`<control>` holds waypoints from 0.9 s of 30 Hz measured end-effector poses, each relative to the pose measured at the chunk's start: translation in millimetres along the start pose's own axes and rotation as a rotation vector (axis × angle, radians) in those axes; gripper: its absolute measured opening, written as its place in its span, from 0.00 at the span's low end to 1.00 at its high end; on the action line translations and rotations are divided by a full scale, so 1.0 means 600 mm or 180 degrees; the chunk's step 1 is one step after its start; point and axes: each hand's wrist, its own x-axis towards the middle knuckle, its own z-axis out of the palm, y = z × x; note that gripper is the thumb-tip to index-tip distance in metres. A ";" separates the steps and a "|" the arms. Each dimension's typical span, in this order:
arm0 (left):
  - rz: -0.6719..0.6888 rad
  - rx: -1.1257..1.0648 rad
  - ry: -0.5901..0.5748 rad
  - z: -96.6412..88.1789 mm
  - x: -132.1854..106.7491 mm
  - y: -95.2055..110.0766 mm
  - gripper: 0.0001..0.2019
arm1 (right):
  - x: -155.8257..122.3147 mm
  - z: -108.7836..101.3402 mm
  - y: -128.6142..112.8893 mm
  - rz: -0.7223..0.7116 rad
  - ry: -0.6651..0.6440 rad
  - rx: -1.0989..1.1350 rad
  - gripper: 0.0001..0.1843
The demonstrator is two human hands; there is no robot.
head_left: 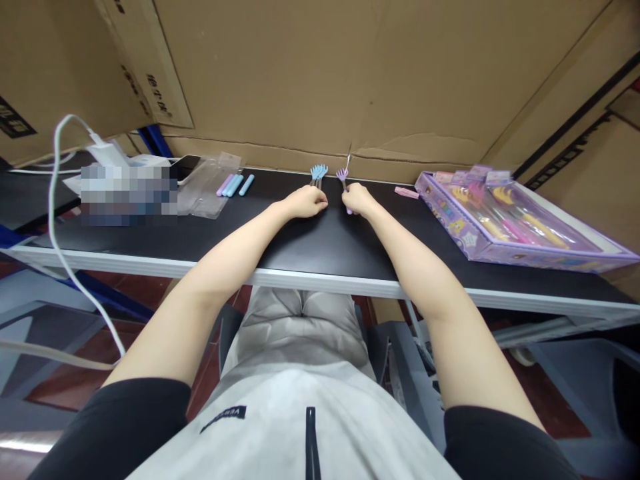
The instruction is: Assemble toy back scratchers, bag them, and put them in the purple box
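My left hand (306,201) rests closed on the black table (310,243), gripping a bunch of small blue hand-shaped plastic sticks (318,173) whose heads poke out beyond my fingers. My right hand (359,199) is closed beside it around a purple hand-shaped stick (343,175). The two hands lie a few centimetres apart near the table's far edge.
A clear plastic bag (207,187) with blue and purple stick handles (235,185) lies at the left. A purple toy box (505,217) sits at the right, a pink piece (406,192) beside it. A white charger and cable (103,152) are far left. Cardboard (350,73) stands behind.
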 end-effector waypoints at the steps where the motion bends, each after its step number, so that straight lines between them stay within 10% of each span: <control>1: 0.0076 0.0136 0.0021 0.000 0.000 -0.001 0.14 | 0.003 -0.003 0.005 -0.0021 -0.0039 -0.0177 0.21; 7: 0.0277 0.0463 0.0031 0.001 0.002 -0.007 0.17 | -0.003 -0.014 0.001 -0.0299 -0.0326 -0.1241 0.04; 12: 0.0202 0.0467 0.0375 -0.034 0.007 -0.025 0.15 | -0.020 -0.024 -0.019 -0.0254 -0.0711 -0.1791 0.18; 19: -0.1080 0.0354 0.1155 -0.152 -0.004 -0.139 0.18 | -0.026 -0.027 -0.027 -0.0206 -0.0839 -0.2001 0.22; 27: -0.2658 0.0997 0.0862 -0.226 -0.103 -0.281 0.34 | -0.025 -0.026 -0.025 -0.0201 -0.0822 -0.2026 0.21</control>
